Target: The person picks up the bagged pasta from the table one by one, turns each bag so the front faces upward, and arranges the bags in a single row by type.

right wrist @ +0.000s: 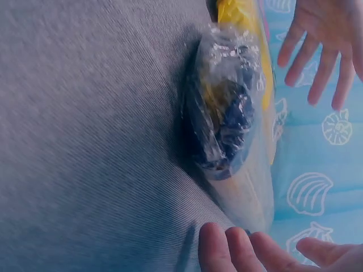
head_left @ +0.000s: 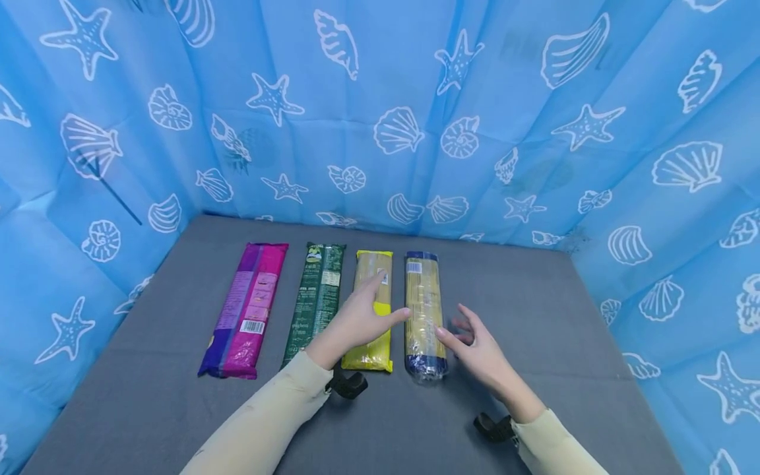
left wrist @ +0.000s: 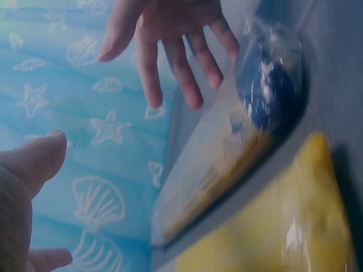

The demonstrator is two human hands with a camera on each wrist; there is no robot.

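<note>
1. The clear packet with blue ends [head_left: 424,303] lies flat on the grey counter [head_left: 552,316], lengthwise from near to far, rightmost of four. Just to its left is the yellow packet [head_left: 375,346], then the green packet [head_left: 315,290] and, farthest left, the magenta and purple packet [head_left: 246,310].
2. The left hand [head_left: 358,320] hangs above the yellow packet, its fingers [head_left: 369,288] spread and its thumb held well out towards the clear packet; it grips nothing.
3. The right hand [head_left: 483,353] is just right of the clear packet's near half, fingers [head_left: 473,319] loosely bent, thumb apart from them, holding nothing. Whether the thumb tip touches the wrapper, I cannot tell.
4. Pale, straight strands show through the film, so the contents are probably dry pasta: modest in weight, stiff lengthwise, likely to snap if bent or squeezed hard at one spot.
5. The film is shiny and crinkled and may slide under a light touch. At the near end the loose wrap [right wrist: 232,45] looks soft and would likely give, making it a poor handle.
6. The best hold is probably across the rounded long sides around the middle, or with one hand towards each end, keeping the bundle level and pressing evenly.
</note>
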